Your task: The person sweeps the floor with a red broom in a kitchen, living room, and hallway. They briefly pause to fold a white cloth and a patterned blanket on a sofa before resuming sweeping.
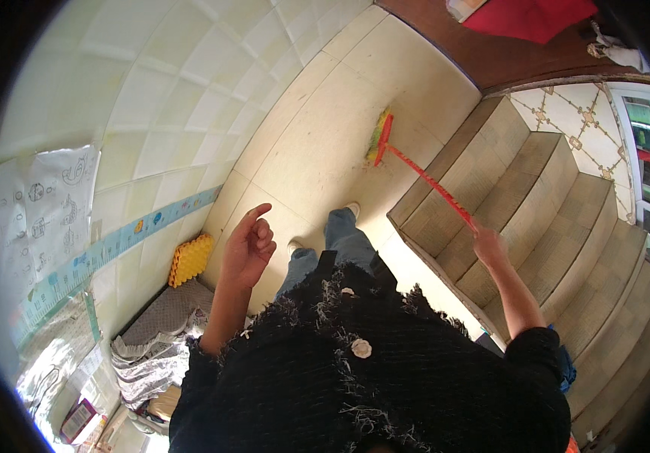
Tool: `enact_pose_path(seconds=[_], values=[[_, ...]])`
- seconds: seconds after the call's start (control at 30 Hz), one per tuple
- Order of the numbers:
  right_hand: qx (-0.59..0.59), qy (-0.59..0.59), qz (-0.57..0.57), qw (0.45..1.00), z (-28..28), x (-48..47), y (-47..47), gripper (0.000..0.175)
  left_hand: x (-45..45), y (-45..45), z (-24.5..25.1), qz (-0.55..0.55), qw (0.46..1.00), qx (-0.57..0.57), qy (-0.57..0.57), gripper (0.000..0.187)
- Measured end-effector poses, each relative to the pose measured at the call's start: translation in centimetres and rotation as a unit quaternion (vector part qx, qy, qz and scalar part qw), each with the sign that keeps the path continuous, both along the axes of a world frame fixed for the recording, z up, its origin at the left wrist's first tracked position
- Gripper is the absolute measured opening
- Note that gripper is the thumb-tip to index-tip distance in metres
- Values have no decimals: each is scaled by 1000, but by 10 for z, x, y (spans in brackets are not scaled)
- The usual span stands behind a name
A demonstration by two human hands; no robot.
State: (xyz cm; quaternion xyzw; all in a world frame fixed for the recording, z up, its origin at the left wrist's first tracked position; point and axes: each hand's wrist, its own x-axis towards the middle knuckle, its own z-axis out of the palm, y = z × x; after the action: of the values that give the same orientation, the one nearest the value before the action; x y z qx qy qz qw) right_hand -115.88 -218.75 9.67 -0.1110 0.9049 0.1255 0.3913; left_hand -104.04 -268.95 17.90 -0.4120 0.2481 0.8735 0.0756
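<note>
My right hand [490, 248] is closed around the red handle of a broom [431, 182], in front of the tiled steps. The broom's red head with yellow-green bristles rests on the pale tiled floor [302, 136], where some dark debris lies near the bristles. On the other side, my left hand [250, 243] is raised above the floor near the wall, holding nothing, with its index finger extended and the other fingers curled.
Tiled steps [506, 198] rise on the right. A tiled wall [189, 107] with a paper sheet and a blue height chart [132, 232] stands on the left. Near it are a yellow egg-crate-shaped item [191, 260] and a cloth-covered surface [155, 362]. Red fabric [529, 20] lies at the top.
</note>
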Motion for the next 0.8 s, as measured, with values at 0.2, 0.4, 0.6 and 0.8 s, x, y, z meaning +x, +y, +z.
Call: enact_pose_path(seconds=[0.2,0.4,0.6,0.8], values=[[3,-110,113,988,4,25,-96,49,10,-8,3,14,1000,-16,-11,28],[-110,-65,198,972,-79,55,-179,37,8,-14,14,24,999,-44,-1,28],[114,-56,11,992,-42,-2,-44,20,3,-33,20,72,996,-56,11,26],[82,70,151,983,44,-66,39,52,-6,-36,9,79,996,-9,39,27]])
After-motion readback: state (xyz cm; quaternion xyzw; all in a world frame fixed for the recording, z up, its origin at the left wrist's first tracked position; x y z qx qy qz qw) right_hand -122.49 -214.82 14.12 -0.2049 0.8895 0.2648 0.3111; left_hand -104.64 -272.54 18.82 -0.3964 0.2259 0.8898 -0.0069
